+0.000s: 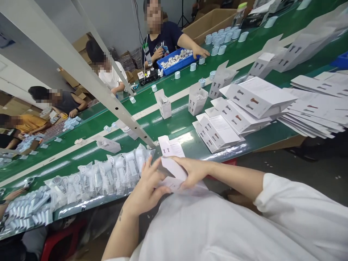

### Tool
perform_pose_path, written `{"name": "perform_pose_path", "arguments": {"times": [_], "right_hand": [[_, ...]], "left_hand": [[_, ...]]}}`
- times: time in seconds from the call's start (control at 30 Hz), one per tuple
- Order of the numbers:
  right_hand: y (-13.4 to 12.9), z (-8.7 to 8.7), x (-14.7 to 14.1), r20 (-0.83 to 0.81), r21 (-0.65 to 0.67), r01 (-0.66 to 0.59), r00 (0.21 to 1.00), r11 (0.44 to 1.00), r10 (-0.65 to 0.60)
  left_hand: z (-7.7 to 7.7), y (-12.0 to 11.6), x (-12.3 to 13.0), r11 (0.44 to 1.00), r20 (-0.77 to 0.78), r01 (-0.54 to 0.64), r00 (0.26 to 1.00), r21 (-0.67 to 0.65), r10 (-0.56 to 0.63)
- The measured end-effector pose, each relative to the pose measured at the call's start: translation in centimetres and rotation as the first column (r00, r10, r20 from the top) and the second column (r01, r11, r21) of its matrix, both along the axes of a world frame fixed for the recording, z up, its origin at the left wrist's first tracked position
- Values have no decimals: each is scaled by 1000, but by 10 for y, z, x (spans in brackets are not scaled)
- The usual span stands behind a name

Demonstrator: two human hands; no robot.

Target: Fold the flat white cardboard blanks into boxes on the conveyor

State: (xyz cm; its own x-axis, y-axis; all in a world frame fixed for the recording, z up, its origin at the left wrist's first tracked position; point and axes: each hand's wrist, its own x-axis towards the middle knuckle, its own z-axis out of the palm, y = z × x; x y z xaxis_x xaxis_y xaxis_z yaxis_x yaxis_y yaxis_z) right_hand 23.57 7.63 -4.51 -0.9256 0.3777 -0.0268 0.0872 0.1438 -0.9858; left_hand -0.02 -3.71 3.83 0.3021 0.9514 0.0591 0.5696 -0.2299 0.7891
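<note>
Two hands: right hand [194, 170] clasps white box [175, 168]; left hand [148, 185] loosely curved at its left edge, can't tell if gripping.
White box: between the hands, before the shirt [206, 224]; could drop if right grip slackens, crease if squeezed hard.
Printed carton [174, 148]: just beyond white box; a knuckle could bump it.
Bagged parts [119, 170]: row left of white box, near bench edge [108, 198]; a forearm knock could spill some.
Carton stack [217, 132]: right of white box, unevenly piled; could slide if nudged.
Open box [164, 108]: beyond white box, upright; could tip if brushed.
</note>
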Motion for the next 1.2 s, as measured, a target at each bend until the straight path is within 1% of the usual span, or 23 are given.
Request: {"name": "perform_pose_path", "arguments": {"times": [0.03,0.1,0.13,0.17,0.23,0.3,0.37,0.43,0.47,0.5,0.53,0.6,0.67,0.7,0.73,0.8,0.87,0.93,1.0,1.03,1.07,1.1,1.2], "right_hand": [[3,2,2,-21,4,22,1000,1000,-22],[11,5,5,-46,14,8,999,1000,-7],[15,6,5,-54,20,-23,998,1000,24],[18,8,4,-65,21,-66,996,998,67],[25,9,0,-96,31,-161,982,987,163],[28,11,-6,-89,81,-216,971,973,223],[26,15,-8,-70,143,-204,974,968,216],[17,22,-7,-111,231,-50,991,972,77],[10,26,-6,-155,298,47,988,954,-1],[2,30,-5,-203,382,134,977,914,-59],[-7,34,-4,-242,479,198,966,855,-89],[-22,40,-6,-275,648,251,957,719,-87],[-30,41,-11,-320,712,310,942,631,-102],[-31,40,-13,-363,704,358,924,614,-122],[-29,38,-15,-406,678,391,905,623,-127],[-22,35,-17,-468,604,387,880,697,-83],[-11,35,-16,-476,532,324,879,782,-40],[1,37,-15,-418,482,219,908,848,4],[10,41,-14,-310,448,97,949,889,53],[13,44,-14,-249,443,38,965,896,82],[13,47,-15,-192,453,1,977,891,97],[11,49,-16,-152,480,-1,985,877,84],[-10,47,-21,-164,583,153,984,798,-68]], "left_hand": [[-7,3,-6,996,155,-85,985,29,80],[-24,10,-11,972,461,-236,862,-3,211],[-33,14,-9,966,562,-248,790,-74,246],[-41,18,-4,964,625,-209,734,-163,265],[-56,22,13,937,688,-87,656,-339,310],[-67,24,31,885,704,-76,577,-459,414],[-73,23,43,830,677,-183,499,-527,540],[-74,21,49,777,655,-317,419,-543,629],[-73,20,50,752,656,-376,371,-541,657],[-71,19,52,726,662,-428,318,-539,679],[-68,17,54,700,669,-468,266,-540,694],[-59,14,60,665,677,-504,197,-551,709],[-51,11,65,687,706,-501,192,-527,682],[-47,9,66,716,734,-491,204,-496,648],[-44,8,65,749,762,-472,217,-465,610],[-41,7,59,806,808,-409,227,-427,543],[-42,9,49,842,829,-346,238,-415,506],[-45,14,40,874,830,-270,294,-404,474],[-48,21,37,889,811,-218,364,-404,458],[-50,24,38,882,796,-223,379,-416,472],[-51,28,40,864,783,-259,369,-431,501],[-52,31,44,835,771,-324,336,-445,541],[-54,34,58,707,754,-549,195,-446,628]]}}
